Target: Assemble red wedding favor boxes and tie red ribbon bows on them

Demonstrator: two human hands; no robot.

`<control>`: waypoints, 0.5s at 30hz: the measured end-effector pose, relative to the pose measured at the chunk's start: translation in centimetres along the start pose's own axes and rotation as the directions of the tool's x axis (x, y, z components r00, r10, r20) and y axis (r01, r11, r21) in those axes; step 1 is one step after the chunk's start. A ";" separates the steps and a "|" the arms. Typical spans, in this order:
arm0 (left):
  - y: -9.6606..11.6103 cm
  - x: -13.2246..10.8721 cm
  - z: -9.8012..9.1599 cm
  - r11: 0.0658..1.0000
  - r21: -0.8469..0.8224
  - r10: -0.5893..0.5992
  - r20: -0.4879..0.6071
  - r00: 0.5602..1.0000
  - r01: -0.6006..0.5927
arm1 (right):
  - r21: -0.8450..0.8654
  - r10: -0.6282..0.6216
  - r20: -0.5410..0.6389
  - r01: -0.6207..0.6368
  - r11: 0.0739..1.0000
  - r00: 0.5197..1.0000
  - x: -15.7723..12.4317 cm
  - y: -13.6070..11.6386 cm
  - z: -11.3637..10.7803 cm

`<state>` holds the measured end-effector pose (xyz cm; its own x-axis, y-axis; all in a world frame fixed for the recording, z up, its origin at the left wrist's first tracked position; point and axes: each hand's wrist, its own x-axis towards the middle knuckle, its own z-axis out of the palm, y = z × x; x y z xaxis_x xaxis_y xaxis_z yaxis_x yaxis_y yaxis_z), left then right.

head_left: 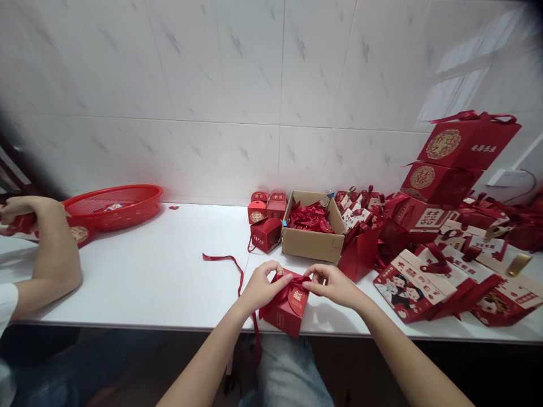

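At the front edge of the table a red gift box (285, 317) with a gold-printed top sits between my hands. A dark red ribbon (292, 284) crosses its top in a bow-like knot. My left hand (263, 284) pinches the ribbon on the box's left side, thumb lying over the top. On the other side my right hand (331, 284) has thumb and fingers closed on the ribbon's right part. A loose length of red ribbon (231, 258) trails over the table to the left, and another end hangs below the table edge.
Behind the box stands a cardboard box (311, 243) full of red ribbons, beside small red boxes (266, 233). Stacked gift boxes (441, 183) and handled boxes (413, 285) crowd the right. At left are a red basket (139, 206) and another person's arm (57, 249).
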<state>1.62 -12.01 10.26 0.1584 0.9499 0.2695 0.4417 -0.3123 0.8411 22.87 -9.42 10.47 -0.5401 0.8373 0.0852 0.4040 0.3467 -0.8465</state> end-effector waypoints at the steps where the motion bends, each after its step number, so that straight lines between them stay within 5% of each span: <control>1: 0.0 -0.1 -0.1 1.000 0.003 0.004 -0.007 1.000 -0.004 | 0.003 -0.001 0.010 0.001 1.000 1.000 0.1 0.1 0.0; 15: 0.4 -0.8 -1.2 0.994 -0.093 -0.040 0.205 0.978 0.060 | 0.066 -0.021 -0.049 0.024 0.998 0.999 0.2 -0.5 0.4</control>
<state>0.59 -12.89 11.00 0.3182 0.9385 0.1338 0.3662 -0.2519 0.8958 22.28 -9.60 10.74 -0.5117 0.8496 0.1282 0.3411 0.3378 -0.8773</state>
